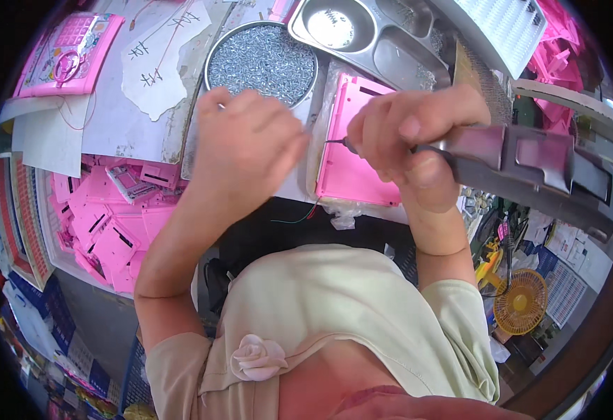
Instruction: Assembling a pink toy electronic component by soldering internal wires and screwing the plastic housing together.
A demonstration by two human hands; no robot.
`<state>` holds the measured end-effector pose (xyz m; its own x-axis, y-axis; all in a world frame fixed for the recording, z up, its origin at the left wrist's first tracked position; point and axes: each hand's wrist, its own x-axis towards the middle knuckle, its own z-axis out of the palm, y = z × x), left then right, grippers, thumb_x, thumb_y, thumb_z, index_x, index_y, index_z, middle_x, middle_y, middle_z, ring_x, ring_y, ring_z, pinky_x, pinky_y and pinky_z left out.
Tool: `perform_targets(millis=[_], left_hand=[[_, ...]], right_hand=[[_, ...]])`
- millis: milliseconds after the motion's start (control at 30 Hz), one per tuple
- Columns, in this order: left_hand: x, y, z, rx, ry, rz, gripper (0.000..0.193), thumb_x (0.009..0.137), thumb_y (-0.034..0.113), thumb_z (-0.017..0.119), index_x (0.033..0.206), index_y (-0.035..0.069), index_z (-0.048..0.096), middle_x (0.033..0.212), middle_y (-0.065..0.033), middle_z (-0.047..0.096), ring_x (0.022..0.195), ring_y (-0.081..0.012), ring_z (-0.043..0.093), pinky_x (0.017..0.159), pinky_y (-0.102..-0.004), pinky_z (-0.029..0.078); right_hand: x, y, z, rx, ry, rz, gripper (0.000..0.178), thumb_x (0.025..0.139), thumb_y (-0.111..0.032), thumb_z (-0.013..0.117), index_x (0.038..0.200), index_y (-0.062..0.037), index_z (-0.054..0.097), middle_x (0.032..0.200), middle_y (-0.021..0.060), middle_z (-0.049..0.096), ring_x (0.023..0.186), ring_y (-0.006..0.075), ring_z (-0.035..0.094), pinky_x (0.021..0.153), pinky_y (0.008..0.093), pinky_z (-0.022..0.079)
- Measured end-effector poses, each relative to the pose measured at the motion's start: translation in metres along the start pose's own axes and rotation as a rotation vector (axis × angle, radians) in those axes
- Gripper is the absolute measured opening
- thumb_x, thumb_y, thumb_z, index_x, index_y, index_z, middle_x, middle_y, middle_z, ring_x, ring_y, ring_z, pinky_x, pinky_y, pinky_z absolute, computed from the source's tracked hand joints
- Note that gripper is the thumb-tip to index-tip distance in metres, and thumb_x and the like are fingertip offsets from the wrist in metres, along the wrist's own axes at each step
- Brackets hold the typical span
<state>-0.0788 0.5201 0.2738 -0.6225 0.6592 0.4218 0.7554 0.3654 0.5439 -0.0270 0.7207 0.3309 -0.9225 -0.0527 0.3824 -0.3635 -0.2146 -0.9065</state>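
Observation:
My right hand (425, 133) is wrapped round a dark electric screwdriver (531, 164). The tool lies nearly level, and its thin bit points left toward my other hand. My left hand (254, 143) is blurred, with curled fingers near the bit's tip; whatever they may pinch is hidden. Just beyond that hand stands a round metal dish (208, 59) filled with small silvery screws (264, 63). Beneath the screwdriver's bit a flat pink plastic case (341, 164) rests on the table, partly covered by my right hand.
At the left, a bin holds many pink plastic parts (114, 234). A decorated pink case (72, 52) and torn paper (163, 63) lie far left. A metal compartment tray (383, 35) and white perforated tray (496, 28) stand at the back. Right, there is a yellow fan (520, 302).

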Motion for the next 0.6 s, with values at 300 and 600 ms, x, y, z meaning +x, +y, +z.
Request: perform_targets(millis=[300,600], left_hand=[[-0.035,0.009,0.019,-0.728,0.023,-0.482,0.019,0.078,0.007,0.081,0.080,0.005,0.062,0.080,-0.0038,0.067,0.069,-0.0185,0.058,0.069,-0.0335,0.042],[-0.047,0.008,0.037,-0.297,0.144,-0.186,0.016,0.078,0.010,0.081,0.088,0.012,0.068,0.089,-0.0011,0.070,0.081,-0.0222,0.063,0.078,-0.0381,0.038]], right_hand=[[-0.029,-0.012,0.006,-0.069,0.030,0.227,0.028,0.097,-0.025,0.075,0.098,-0.0075,0.053,0.065,0.0003,0.052,0.053,0.0128,0.049,0.050,0.0315,0.041],[-0.028,0.005,0.002,-0.350,-0.208,0.064,0.019,0.089,0.004,0.067,0.094,-0.0045,0.051,0.066,0.0047,0.054,0.054,0.0190,0.053,0.052,0.0350,0.046]])
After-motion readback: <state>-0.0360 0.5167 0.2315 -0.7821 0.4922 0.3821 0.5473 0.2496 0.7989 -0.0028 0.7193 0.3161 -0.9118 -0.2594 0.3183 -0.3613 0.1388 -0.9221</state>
